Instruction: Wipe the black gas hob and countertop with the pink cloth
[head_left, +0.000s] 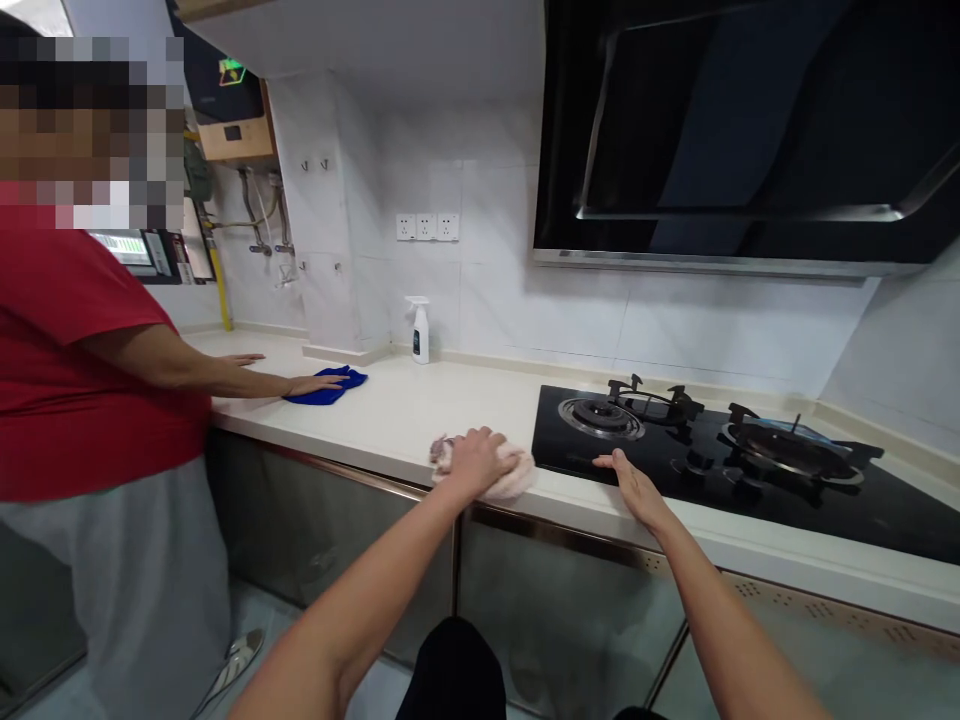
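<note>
My left hand [478, 462] presses a pale pink cloth [517, 474] onto the white countertop [427, 402], near its front edge and just left of the stove. The fingers are wrapped over the bunched cloth. Over the front edge of the black gas stove [570, 462] is my right hand [635, 487], holding nothing, with its fingers stretched out and the thumb apart. Whether it touches the surface, I cannot tell.
At the left, a person in a red shirt [82, 340] leans over the counter, one hand on a blue cloth [319, 388]. A white spray bottle [421, 332] stands against the wall. Pan supports [652, 402] rise from the stove. A black range hood [720, 130] hangs above.
</note>
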